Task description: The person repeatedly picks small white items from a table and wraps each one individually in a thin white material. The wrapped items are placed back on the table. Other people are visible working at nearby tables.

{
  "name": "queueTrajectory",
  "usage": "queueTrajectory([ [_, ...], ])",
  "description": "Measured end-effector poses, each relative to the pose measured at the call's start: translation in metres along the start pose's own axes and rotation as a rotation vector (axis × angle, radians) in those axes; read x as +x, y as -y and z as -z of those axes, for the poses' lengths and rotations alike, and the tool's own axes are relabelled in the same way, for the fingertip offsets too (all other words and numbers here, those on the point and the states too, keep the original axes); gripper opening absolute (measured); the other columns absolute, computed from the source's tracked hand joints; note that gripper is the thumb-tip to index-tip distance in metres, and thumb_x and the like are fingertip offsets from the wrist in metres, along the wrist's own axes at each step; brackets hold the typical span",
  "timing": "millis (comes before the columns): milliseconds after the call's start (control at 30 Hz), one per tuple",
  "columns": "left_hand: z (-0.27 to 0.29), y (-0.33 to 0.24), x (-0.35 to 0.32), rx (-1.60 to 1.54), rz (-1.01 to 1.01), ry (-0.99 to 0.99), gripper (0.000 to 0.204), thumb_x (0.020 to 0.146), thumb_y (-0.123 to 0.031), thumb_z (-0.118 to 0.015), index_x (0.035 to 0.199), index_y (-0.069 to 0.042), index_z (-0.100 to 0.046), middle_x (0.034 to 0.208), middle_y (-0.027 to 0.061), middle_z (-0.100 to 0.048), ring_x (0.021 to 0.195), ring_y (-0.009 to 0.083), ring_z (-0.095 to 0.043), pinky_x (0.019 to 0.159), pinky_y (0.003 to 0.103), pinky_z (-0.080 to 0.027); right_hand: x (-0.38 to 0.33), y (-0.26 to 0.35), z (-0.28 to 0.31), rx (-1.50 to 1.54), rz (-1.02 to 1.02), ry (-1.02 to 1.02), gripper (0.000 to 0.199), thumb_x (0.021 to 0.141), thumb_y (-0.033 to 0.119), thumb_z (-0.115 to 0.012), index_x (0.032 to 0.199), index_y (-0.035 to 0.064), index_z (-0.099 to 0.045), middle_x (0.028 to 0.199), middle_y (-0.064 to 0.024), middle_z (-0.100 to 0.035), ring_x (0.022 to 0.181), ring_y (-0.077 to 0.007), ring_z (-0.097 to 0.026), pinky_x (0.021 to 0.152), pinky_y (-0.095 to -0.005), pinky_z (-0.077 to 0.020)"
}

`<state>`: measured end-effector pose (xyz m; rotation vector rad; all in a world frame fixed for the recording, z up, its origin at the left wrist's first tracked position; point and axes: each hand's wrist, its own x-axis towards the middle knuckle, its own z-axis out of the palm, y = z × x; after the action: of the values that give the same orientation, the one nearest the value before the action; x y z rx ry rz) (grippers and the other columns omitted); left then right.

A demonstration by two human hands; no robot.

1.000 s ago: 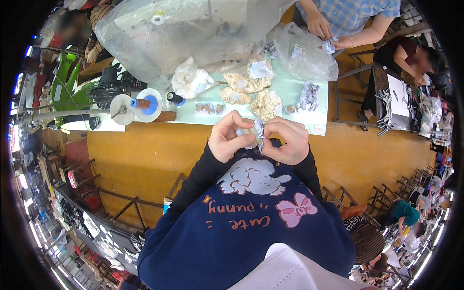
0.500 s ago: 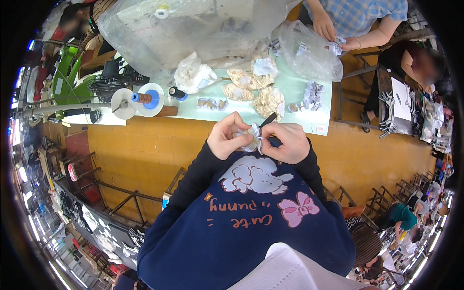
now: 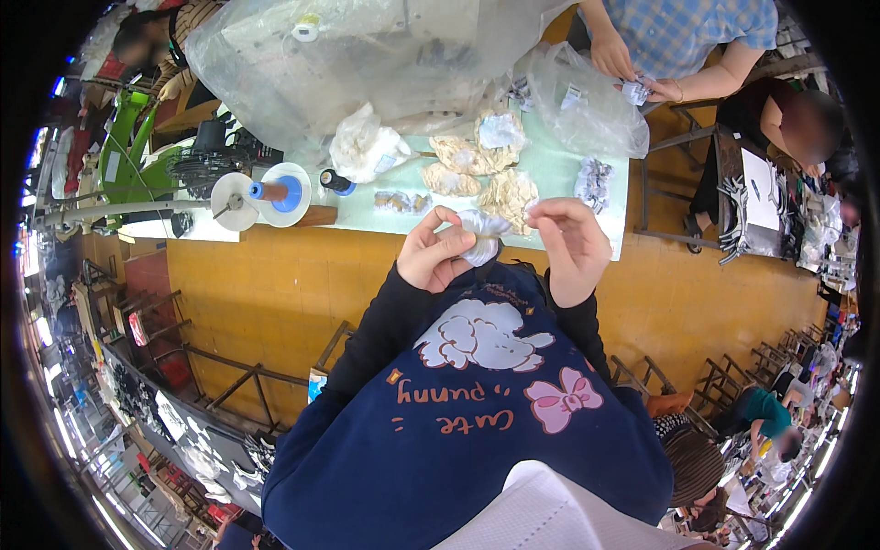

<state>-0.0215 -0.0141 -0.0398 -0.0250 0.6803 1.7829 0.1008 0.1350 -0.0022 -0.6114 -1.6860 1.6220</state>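
Note:
In front of my chest, my left hand grips a bundle of pale white-grey strips between thumb and fingers. The strips fan out past the fingertips, and a yellowish band shows across them. My right hand is raised to the right of the bundle, apart from it. Its thumb and forefinger come together at the tips; whatever they pinch is too small to make out. Beyond the hands, crumpled tan paper packets rest on the pale green table, along with a row of small bundles.
Further bundles lie at the table's right. A white plastic bag, dark thread spool and large blue-and-white spool stand left. Clear plastic sheeting covers the back. Across the table, a co-worker's hands hold a similar bundle.
My right hand has left the bundle, moving right and slightly away from me. The bundle stays in my left hand, turned, with its strips more gathered. A dark strip beside it no longer sticks up.

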Motion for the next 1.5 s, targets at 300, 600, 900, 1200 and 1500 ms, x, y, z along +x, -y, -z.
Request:
queueTrajectory([
  [300,-0.016,0.0,0.006,-0.093,0.057,0.051,0.051,0.091,0.003,-0.055,0.139,0.005,-0.037,0.125,0.021,-0.055,0.115,0.0278,-0.058,0.1,0.036,-0.048,-0.006,-0.002,0.001,-0.356,0.397,0.229,0.038,0.068,0.003,-0.081,0.103,-0.0011,-0.067,0.097,-0.0119,-0.063,0.086,-0.0235,-0.063,0.072,-0.0296,-0.0516],
  [600,-0.017,-0.005,0.001,0.073,0.042,0.06,0.045,0.091,-0.001,-0.057,0.133,0.004,-0.043,0.128,0.0193,-0.054,0.115,0.0256,-0.058,0.096,0.038,-0.051,-0.005,-0.001,0.009,-0.369,0.456,0.335,0.04,0.068,0.003,-0.08,0.105,-0.0012,-0.067,0.096,-0.0118,-0.064,0.084,-0.0225,-0.063,0.071,-0.029,-0.0521],
  [900,-0.026,0.002,0.0,0.172,-0.08,0.003,0.036,0.088,0.002,-0.061,0.124,0.004,-0.052,0.112,0.0167,-0.064,0.101,0.021,-0.064,0.088,0.033,-0.054,-0.008,-0.004,0.0,-0.457,0.655,0.18,0.035,0.066,-0.006,-0.075,0.1,-0.0038,-0.067,0.091,-0.0141,-0.066,0.075,-0.0252,-0.066,0.063,-0.0298,-0.0537],
  [1200,-0.038,0.022,-0.006,-0.003,-0.148,-0.07,0.03,0.09,0.001,-0.056,0.119,0.003,-0.054,0.117,0.0163,-0.063,0.104,0.0219,-0.064,0.089,0.034,-0.054,-0.01,-0.01,-0.003,-0.427,0.8,0.067,0.032,0.064,-0.01,-0.071,0.096,-0.0042,-0.068,0.086,-0.014,-0.066,0.067,-0.0245,-0.065,0.057,-0.0304,-0.0529],
  [1500,-0.045,0.026,-0.01,-0.049,-0.227,-0.167,0.031,0.092,-0.001,-0.054,0.122,0.003,-0.05,0.119,0.0208,-0.06,0.114,0.0303,-0.059,0.093,0.037,-0.053,-0.018,-0.018,-0.008,-0.393,0.844,0.067,0.033,0.065,-0.01,-0.072,0.097,-0.0041,-0.068,0.084,-0.0117,-0.065,0.065,-0.0239,-0.064,0.055,-0.0307,-0.0516],
])
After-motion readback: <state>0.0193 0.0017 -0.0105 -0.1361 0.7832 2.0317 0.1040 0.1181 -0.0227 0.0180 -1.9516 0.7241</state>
